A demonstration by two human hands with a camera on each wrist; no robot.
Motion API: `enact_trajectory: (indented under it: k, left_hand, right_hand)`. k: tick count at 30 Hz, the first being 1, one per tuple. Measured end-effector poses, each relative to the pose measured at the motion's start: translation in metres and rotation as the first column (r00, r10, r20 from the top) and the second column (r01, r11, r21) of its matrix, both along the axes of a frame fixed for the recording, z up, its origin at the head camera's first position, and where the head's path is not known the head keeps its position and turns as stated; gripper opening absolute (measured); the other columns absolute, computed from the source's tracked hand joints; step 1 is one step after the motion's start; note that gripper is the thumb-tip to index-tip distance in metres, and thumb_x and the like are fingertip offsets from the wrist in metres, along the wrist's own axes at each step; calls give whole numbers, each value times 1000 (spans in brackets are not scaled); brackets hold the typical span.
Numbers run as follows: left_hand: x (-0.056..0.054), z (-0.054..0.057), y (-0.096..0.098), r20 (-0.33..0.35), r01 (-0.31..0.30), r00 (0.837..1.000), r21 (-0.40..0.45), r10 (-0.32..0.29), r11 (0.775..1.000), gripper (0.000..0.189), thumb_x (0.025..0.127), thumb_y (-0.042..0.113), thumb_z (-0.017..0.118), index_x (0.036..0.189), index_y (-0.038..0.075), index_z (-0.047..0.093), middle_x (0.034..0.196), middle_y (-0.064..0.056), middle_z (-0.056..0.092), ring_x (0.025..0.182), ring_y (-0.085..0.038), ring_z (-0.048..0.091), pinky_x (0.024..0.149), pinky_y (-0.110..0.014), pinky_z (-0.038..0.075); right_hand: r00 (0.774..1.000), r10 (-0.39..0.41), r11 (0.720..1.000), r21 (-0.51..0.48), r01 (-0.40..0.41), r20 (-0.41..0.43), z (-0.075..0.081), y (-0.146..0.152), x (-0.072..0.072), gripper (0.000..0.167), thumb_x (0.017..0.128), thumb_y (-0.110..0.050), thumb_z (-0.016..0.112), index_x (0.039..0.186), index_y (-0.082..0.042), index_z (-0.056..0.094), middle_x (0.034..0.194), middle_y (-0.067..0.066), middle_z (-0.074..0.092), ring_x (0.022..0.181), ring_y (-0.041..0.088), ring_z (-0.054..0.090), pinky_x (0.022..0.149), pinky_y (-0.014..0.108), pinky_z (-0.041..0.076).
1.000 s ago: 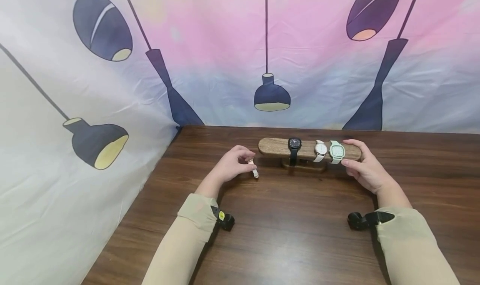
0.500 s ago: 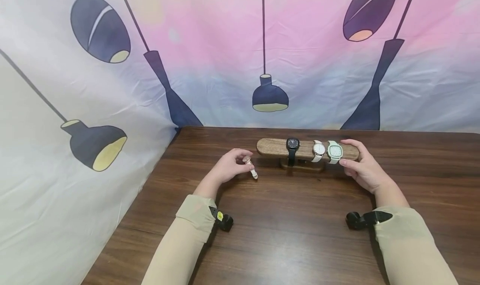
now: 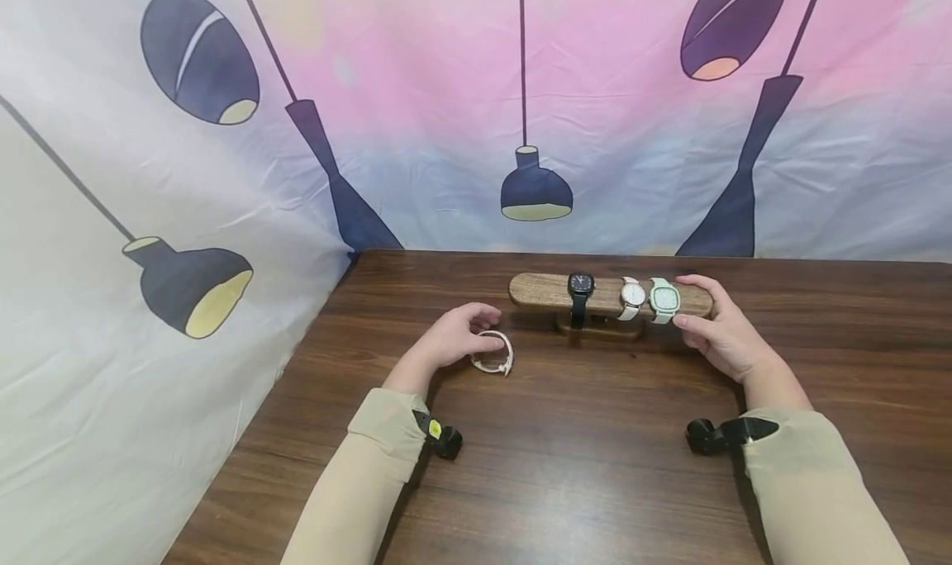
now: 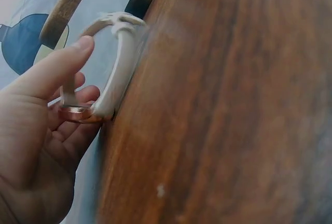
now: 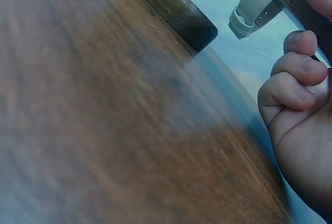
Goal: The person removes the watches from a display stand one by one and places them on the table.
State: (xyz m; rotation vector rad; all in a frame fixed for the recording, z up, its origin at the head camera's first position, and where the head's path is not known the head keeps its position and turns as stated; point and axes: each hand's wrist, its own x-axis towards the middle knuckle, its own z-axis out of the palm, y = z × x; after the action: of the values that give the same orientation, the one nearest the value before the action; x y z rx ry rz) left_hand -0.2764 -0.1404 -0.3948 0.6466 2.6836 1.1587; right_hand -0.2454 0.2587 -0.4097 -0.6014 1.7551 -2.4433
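Observation:
A white-strapped watch (image 3: pixel 509 357) with a rose-gold case hangs in a buckled loop from my left hand (image 3: pixel 449 338). In the left wrist view the thumb lies across the loop of this watch (image 4: pixel 122 68), and the curled fingers (image 4: pixel 85 97) are behind its case. At the right end of the wooden watch stand (image 3: pixel 539 288), my right hand (image 3: pixel 725 334) grips the bar between thumb and fingers. On the bar sit a black square watch (image 3: pixel 581 286), a white watch with a round dial (image 3: pixel 633 294) and a mint-green watch (image 3: pixel 664 299), nearest my right hand.
The stand's base (image 3: pixel 598 327) rests on the dark wooden table (image 3: pixel 580 466) toward its back edge. Behind the table hangs a cloth backdrop (image 3: pixel 416 119) printed with lamps. Black camera mounts are strapped on both sleeves.
The watch in my left hand has turned from edge-on to show its loop face-on, slightly lower and nearer me. My right hand keeps its grip on the stand.

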Motion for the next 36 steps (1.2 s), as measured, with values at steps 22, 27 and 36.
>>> enact_trajectory:
  k: [22,27,36]
  left_hand:
    - [9,-11,-21,23,-108,994,208,106,972,32,77,16,76,104,4,64,95,-6,63,86,-20,59,77,-33,47]
    - [12,-8,-20,33,-103,995,197,98,975,28,77,16,76,100,4,64,87,-6,62,81,-19,58,72,-32,47]
    - [15,-6,-19,75,-59,996,192,45,980,27,80,9,73,103,-2,64,88,-8,63,84,-24,58,71,-31,47]
  right_hand:
    - [1000,-2,1000,-6,2,12,0,1,0,55,89,15,48,129,-23,44,96,4,49,57,8,41,51,32,20]
    - [1000,-6,1000,5,6,15,1,1,1,54,90,14,49,129,-23,43,96,5,48,55,8,39,51,33,20]
    - [1000,12,999,-35,-12,3,0,0,0,54,89,16,47,130,-19,42,93,3,51,54,8,41,52,34,18]
